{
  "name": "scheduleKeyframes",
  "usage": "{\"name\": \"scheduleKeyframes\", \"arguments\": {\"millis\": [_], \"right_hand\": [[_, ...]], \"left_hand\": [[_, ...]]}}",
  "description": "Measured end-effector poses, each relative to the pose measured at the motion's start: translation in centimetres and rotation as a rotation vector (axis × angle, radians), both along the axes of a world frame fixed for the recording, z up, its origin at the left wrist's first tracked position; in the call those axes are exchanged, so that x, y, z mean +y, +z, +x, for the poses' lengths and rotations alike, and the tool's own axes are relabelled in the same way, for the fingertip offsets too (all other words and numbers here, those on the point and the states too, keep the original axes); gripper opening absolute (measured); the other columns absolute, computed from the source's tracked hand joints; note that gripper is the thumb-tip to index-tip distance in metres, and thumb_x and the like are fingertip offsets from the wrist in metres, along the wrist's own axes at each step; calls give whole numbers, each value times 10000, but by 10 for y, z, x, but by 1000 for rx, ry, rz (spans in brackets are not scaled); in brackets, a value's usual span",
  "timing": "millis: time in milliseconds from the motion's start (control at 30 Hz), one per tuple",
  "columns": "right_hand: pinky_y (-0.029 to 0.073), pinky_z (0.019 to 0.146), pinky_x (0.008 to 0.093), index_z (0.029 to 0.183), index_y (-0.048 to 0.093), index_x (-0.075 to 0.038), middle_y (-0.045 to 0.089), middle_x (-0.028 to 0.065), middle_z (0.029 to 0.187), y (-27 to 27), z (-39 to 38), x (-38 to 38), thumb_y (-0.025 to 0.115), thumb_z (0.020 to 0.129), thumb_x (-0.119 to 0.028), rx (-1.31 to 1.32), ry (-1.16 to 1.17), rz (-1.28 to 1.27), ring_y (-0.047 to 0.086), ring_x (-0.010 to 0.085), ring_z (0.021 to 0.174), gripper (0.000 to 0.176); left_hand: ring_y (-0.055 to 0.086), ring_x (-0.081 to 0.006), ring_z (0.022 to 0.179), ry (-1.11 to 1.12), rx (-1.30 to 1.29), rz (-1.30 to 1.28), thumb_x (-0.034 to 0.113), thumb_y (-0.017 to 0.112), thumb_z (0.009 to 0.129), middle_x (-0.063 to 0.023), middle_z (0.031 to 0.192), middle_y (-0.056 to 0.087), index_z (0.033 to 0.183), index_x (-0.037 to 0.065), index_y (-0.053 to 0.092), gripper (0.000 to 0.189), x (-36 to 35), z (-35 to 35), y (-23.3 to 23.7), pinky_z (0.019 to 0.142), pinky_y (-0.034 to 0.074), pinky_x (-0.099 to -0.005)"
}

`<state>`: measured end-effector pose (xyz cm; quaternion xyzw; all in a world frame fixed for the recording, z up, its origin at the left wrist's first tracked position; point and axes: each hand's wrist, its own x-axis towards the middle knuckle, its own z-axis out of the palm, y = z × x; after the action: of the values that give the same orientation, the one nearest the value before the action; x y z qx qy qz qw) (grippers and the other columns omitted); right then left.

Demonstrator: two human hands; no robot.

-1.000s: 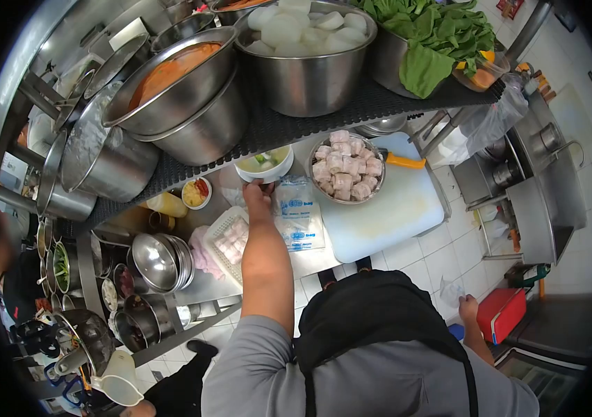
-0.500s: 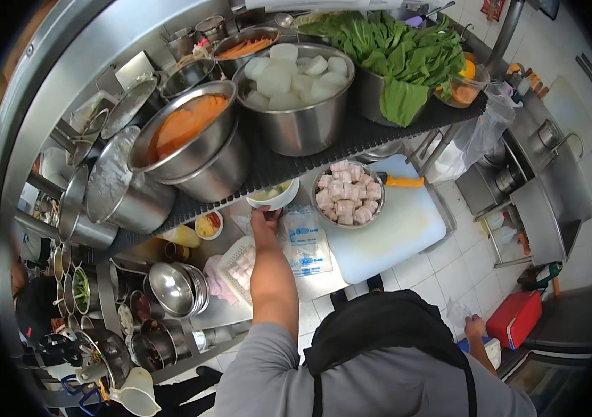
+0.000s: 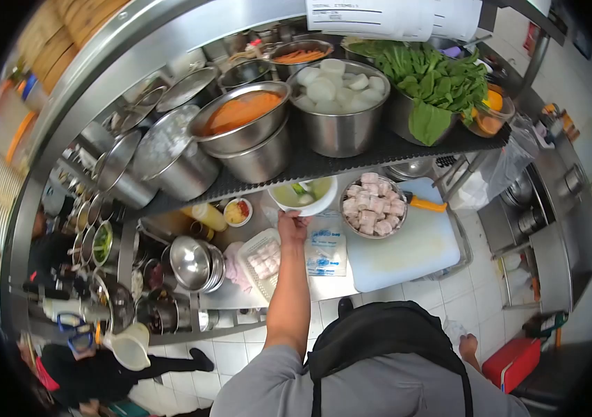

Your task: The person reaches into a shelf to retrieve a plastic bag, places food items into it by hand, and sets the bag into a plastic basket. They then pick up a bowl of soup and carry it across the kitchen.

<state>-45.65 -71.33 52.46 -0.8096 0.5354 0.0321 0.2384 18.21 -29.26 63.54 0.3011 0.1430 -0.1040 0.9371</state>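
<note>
Below the shelf, my left hand [image 3: 292, 226] grips the near rim of a white bowl [image 3: 322, 203] that holds pale broth with green pieces. The bowl's far side is hidden under the shelf edge. Right of it, a steel bowl [image 3: 398, 225] of pale meat chunks stands by a white cutting board [image 3: 407, 264] with an orange-handled knife [image 3: 429, 204]. Printed plastic bags [image 3: 326, 254] and a white basket [image 3: 258, 260] with pale pieces lie near my left forearm. Low at the right, my right hand [image 3: 469, 345] is closed on a crumpled clear plastic bag [image 3: 454, 329].
A black-matted shelf [image 3: 351, 161] crosses above the counter, bearing steel pots [image 3: 341, 128], leafy greens [image 3: 435, 83] and paper slips [image 3: 393, 17]. Stacked steel bowls [image 3: 190, 260] stand left. A co-worker [image 3: 80, 372] is at lower left; a red box [image 3: 511, 363] is lower right.
The view has swung left and up, so the shelf appears farther right. More of the white bowl and its green contents shows, still in my left hand. More of the co-worker is visible.
</note>
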Motion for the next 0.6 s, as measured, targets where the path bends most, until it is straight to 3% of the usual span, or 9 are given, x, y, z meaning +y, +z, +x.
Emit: {"name": "scheduleKeyframes", "arguments": {"millis": [133,233,267,300,333,367,433,600], "right_hand": [[476,740,520,738,607,74,631,327,805,-18,36,-35,607,780,-225,1,192,-14,620,492,800,301],[481,706,530,719,629,47,637,286,761,-46,61,-69,612,774,-206,31,417,-24,625,463,740,259],[481,678,536,707,640,27,636,258,739,-128,51,-129,612,772,-196,141,913,-156,628,438,716,234],[481,649,543,694,652,8,635,229,717,-174,47,-166,611,770,-185,137,1381,-365,631,413,691,212],[467,591,547,679,668,-23,623,186,687,-173,71,-174,607,768,-175,186,1509,-385,629,363,649,187],[486,647,559,707,675,-11,635,212,715,-150,102,-159,599,770,-182,195,1336,-289,635,415,692,198],[488,655,559,714,677,-9,636,215,720,-109,160,-130,598,771,-183,226,1173,-119,636,418,700,199],[492,675,558,731,681,-4,640,223,731,-97,251,-60,594,773,-184,236,1295,-61,638,428,720,204]], "left_hand": [[694,-349,861,52,-38,10,-96,457,732,-183,1102,625,1311,80,415,607,13,-78,19,637,641,-490],[650,-381,1051,79,-70,106,-95,427,747,-207,1237,553,1358,67,358,636,31,-153,41,756,633,-529],[647,-375,1060,129,5,50,-97,424,747,-206,1244,551,1356,69,354,635,36,-178,43,746,635,-526],[645,-369,1069,202,73,-16,-99,420,748,-206,1251,548,1354,72,351,633,42,-202,44,736,638,-522],[646,-365,1062,198,85,24,-98,421,751,-198,1252,546,1339,72,359,615,52,-230,42,745,636,-525],[648,-361,1055,195,103,66,-97,422,754,-191,1253,544,1323,73,368,597,62,-258,40,754,634,-529],[650,-354,1043,240,168,109,-98,424,762,-168,1265,534,1325,75,379,590,79,-315,38,798,614,-546],[632,-355,1079,504,296,103,-121,399,773,-153,1233,533,1383,79,385,642,106,-457,65,811,592,-561]]}}
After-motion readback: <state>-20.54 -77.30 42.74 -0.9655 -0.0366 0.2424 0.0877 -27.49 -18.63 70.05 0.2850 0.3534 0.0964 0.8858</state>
